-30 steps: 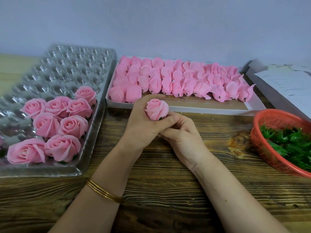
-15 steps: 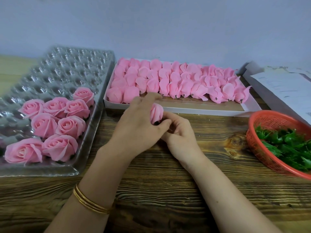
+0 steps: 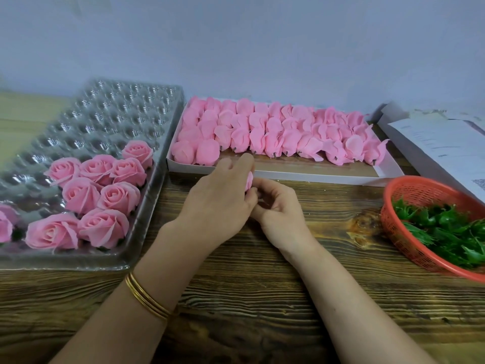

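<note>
1. The rose (image 3: 249,181) sits between both hands, low over the tabletop (image 3: 249,298). It is mostly hidden behind the left fingers (image 3: 236,166), and only a pink sliver shows. Its petals look soft, so too hard a squeeze from those fingers would likely crease or tear them.
2. If the right fingers (image 3: 265,183) loosen while the left ones work, the rose may twist askew or drop to the tabletop just below them.
3. The box (image 3: 288,177) rim lies just beyond the left fingertips. A careless push forward could knock the front buds (image 3: 207,152) out of row.
4. The left hand (image 3: 217,203) is turned back upward, fingers curled close over the rose from the left and holding it.
5. The right hand (image 3: 282,208) has its palm turned toward the left one. Thumb and forefinger pinch the rose's right side and the other fingers are tucked in; whatever lies beneath them cannot be seen.
6. The tray (image 3: 78,261) of finished roses lies left of the left fingers. The basket (image 3: 393,206) stands well right of the right fingers.
</note>
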Demonstrator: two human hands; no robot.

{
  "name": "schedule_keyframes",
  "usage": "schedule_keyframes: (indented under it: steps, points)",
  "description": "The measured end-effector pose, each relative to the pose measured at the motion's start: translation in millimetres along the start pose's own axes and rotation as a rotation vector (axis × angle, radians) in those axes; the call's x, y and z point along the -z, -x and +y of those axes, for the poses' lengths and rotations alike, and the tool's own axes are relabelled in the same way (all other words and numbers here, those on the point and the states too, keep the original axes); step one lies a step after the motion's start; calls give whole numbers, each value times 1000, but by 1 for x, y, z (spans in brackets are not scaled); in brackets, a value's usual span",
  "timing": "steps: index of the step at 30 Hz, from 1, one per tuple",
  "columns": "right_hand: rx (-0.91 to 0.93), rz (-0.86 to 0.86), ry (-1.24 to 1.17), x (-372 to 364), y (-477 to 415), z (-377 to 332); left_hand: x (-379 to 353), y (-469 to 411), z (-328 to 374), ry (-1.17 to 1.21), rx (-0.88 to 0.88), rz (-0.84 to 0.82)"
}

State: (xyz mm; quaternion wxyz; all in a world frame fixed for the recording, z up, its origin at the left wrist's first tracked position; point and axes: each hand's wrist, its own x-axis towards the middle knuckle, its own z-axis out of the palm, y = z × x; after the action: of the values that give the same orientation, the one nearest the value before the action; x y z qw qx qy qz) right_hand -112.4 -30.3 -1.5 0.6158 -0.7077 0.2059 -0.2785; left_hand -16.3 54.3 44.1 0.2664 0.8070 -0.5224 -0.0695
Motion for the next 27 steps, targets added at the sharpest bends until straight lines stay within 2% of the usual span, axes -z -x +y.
schedule_keyframes:
  steps: [11, 15, 23, 27]
  points:
    - [-83, 65, -60, -3, -1, 0, -3, -2, -4, 114, 26, -74]
    - [-98, 98, -135, -4, 0, -1, -3, -4, -6, 107, 24, -64]
    - [-151, 74, -114, -1, -1, -4, 0, 0, -11, 127, -1, -60]
    - [-196, 120, -170, 2, -2, -4, 19, 7, -19, 71, 2, 9]
